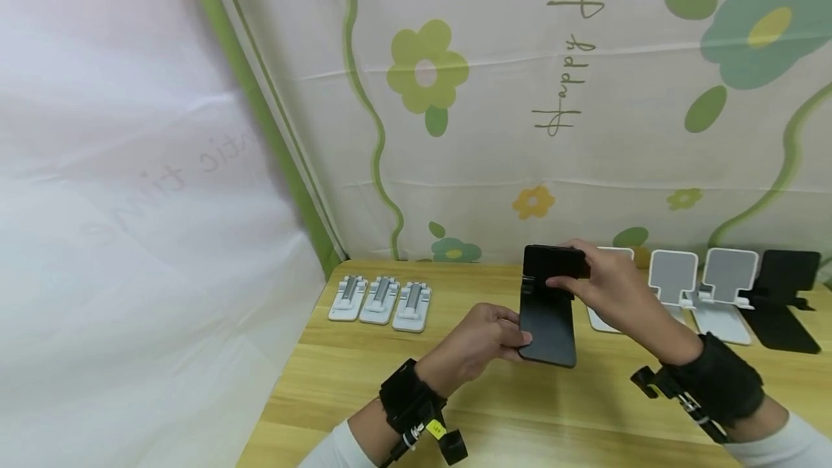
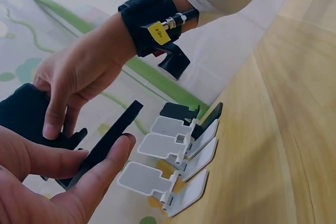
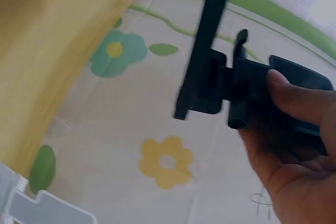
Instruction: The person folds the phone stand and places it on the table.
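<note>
Both hands hold a black foldable phone stand [image 1: 548, 331] above the wooden table. My left hand [image 1: 479, 341] pinches the lower left edge of its flat base between thumb and fingers. The upper plate is gripped by my right hand [image 1: 614, 287], thumb on the near face and fingers behind. In the right wrist view the hinged black phone stand [image 3: 252, 85] has its plate folded out at an angle from the base, with the hinge exposed between them. In the left wrist view the base shows edge-on between my left thumb and fingers.
Three folded white phone stands [image 1: 379, 300] lie in a row at the table's back left. Along the back right stand unfolded white phone stands [image 1: 672, 276] and an unfolded black one [image 1: 789, 273]. A flower-printed curtain [image 1: 487, 128] hangs behind the wooden table [image 1: 338, 381].
</note>
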The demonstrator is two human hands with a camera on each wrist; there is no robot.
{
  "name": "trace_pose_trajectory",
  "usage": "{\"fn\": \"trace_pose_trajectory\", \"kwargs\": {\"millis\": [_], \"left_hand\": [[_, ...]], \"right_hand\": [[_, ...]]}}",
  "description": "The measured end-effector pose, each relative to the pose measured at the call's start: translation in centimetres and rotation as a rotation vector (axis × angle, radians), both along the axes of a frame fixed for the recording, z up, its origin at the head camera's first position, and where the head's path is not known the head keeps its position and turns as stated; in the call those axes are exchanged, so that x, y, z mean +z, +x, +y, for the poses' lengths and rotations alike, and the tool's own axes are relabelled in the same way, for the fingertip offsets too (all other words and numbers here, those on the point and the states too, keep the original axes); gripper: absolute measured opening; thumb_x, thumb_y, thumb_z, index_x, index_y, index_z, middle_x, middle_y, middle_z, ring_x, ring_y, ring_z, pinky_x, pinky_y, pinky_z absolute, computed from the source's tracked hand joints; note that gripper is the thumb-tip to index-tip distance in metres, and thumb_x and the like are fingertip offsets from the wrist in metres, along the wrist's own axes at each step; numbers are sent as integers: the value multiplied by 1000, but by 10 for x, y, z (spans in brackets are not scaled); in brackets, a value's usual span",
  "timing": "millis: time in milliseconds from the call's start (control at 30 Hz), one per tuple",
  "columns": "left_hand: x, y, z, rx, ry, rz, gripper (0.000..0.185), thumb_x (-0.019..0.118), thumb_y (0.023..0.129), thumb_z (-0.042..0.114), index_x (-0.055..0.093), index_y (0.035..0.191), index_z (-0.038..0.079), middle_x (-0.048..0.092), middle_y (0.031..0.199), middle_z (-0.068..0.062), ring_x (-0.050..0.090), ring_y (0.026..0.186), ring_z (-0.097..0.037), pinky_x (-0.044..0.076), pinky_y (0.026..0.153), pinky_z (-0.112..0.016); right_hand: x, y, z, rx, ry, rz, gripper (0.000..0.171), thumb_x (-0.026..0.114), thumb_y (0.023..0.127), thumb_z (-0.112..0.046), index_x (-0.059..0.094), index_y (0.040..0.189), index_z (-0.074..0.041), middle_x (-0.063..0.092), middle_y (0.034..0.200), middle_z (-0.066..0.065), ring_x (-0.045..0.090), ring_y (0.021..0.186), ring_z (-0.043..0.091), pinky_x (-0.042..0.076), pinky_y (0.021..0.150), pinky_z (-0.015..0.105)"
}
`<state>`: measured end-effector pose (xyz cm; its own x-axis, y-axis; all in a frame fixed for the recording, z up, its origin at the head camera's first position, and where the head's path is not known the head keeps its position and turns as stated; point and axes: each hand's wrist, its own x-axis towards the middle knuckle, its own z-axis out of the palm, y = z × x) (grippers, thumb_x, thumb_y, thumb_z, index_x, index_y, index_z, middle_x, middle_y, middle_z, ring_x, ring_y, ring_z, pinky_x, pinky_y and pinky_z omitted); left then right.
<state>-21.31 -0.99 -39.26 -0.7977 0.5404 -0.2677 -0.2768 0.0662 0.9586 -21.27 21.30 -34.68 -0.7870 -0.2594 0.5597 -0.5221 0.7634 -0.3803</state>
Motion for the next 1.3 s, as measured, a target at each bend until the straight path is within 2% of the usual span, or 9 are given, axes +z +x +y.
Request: {"fn": "trace_pose_trajectory", "kwargs": {"millis": [100,200,333,700,933,1000,1100,1233,1300], "left_hand": [[-3,-1,0,17,8,3,27,64,97,2,60,124,-3,71,95,-9,70,74,-11,62,85,-34],[-4,-3,0,28,-1,20,25,64,97,2,61,122,-2,72,92,-8,70,73,-10,62,86,-36],[-6,-4,-1,47,-17,48,20,65,97,1,64,116,-2,75,94,-11,72,74,-12,63,81,-33],[-1,-6,-3,89,-31,96,23,65,96,0,66,117,-7,76,100,-18,77,86,-25,63,78,-32],[-2,-8,-5,98,-14,94,23,65,96,0,66,118,-7,76,102,-20,77,86,-25,63,76,-31],[-1,-9,-6,91,-3,89,23,65,96,1,67,118,-7,75,105,-20,77,90,-28,63,79,-33],[1,-10,-7,77,-5,97,25,64,97,3,67,119,-8,74,111,-17,76,95,-27,63,84,-34],[8,-13,-10,75,17,96,29,63,97,4,67,124,-8,71,120,-17,75,102,-26,62,86,-31],[11,-14,-11,66,37,90,32,61,98,3,65,128,-8,70,124,-19,73,109,-28,61,88,-29]], "right_hand": [[7,-1,-2,23,1,69,52,88,79,-12,66,125,-6,74,100,10,68,76,19,55,62,36],[16,-2,-4,59,26,214,52,90,73,-4,69,121,-6,69,115,11,66,105,29,54,78,38],[25,-1,-7,92,106,369,42,90,68,4,74,105,-8,66,103,7,60,100,25,49,78,32],[24,7,-11,98,83,434,34,91,64,6,76,91,-10,60,81,-1,55,75,12,39,65,15],[18,14,-17,120,120,518,35,91,62,7,77,91,-7,60,80,0,55,73,12,42,62,18],[13,15,-20,127,140,544,31,89,66,6,78,92,-6,60,81,2,55,73,13,44,63,20],[5,17,-26,148,159,587,3,76,90,-7,77,89,-5,58,79,3,55,70,16,46,61,26],[-7,18,-36,169,179,673,41,48,110,-19,73,81,-3,54,73,4,51,63,18,46,56,32],[-15,20,-39,182,208,702,36,49,108,-11,75,85,0,56,74,6,54,65,21,50,58,35]]}}
